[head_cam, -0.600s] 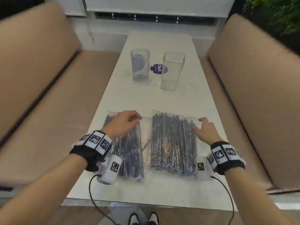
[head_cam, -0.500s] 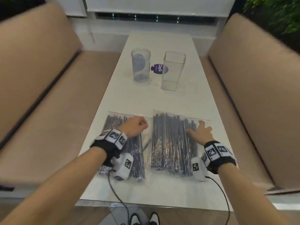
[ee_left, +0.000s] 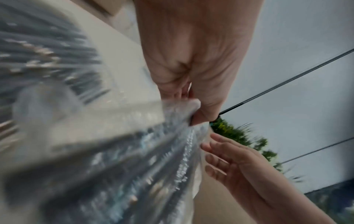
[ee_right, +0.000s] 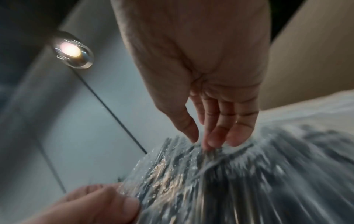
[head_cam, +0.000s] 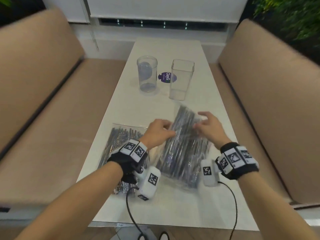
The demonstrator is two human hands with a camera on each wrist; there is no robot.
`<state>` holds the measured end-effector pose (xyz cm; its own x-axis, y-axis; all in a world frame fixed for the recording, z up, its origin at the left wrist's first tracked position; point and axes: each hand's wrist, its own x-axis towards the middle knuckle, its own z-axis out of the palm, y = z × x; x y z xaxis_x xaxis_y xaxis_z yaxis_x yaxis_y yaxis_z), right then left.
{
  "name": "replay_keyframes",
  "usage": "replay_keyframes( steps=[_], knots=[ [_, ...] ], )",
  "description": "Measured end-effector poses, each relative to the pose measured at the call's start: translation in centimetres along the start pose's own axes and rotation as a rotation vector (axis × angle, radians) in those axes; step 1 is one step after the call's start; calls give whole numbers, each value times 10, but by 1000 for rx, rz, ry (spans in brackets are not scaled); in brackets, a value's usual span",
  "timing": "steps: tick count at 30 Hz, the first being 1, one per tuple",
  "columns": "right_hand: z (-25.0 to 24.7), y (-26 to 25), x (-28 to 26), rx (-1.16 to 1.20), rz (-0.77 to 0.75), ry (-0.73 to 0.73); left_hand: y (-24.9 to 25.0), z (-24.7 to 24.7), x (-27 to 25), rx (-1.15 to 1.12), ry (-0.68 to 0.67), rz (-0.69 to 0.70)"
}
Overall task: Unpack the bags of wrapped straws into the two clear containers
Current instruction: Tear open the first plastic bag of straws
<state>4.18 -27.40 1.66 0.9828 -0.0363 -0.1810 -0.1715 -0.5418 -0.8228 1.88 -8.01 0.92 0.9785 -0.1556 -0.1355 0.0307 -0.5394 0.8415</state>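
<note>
Two clear bags of dark wrapped straws are near me on the white table (head_cam: 173,108). The left bag (head_cam: 119,141) lies flat. The right bag (head_cam: 183,149) is lifted and tilted between my hands. My left hand (head_cam: 166,130) pinches the bag's edge (ee_left: 184,110) between thumb and fingers. My right hand (head_cam: 200,122) has nearly straight fingers (ee_right: 210,136), and their tips touch the film at the bag's top. Farther back stand a round clear container (head_cam: 147,73) and a square clear container (head_cam: 181,78), both with no straws in them.
A purple round sticker (head_cam: 167,77) lies on the table between the two containers. Tan bench seats (head_cam: 57,135) run along both sides of the narrow table. Cables hang from my wrist cameras over the near table edge (head_cam: 173,227).
My left hand left the left bag and moved right to grip the right bag. That bag has come up off the table and tilted. My right hand moved to its top.
</note>
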Motion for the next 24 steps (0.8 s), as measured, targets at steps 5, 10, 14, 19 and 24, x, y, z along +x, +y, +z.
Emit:
replay_keyframes(
  steps=[5,10,14,19,24],
  knots=[
    [-65,-66,1,-227,-465,238,44,-55,-3,-118,125,161],
    [-85,-90,10,-251,-492,-35,47,-103,3,-203,343,211],
    [-66,-103,8,-236,-663,-15,44,-123,9,-318,479,267],
    [-40,-120,13,-13,-729,53,40,-123,18,-62,573,181],
    [3,-128,1,-23,-695,-48,50,-100,11,-59,529,138]
  ],
)
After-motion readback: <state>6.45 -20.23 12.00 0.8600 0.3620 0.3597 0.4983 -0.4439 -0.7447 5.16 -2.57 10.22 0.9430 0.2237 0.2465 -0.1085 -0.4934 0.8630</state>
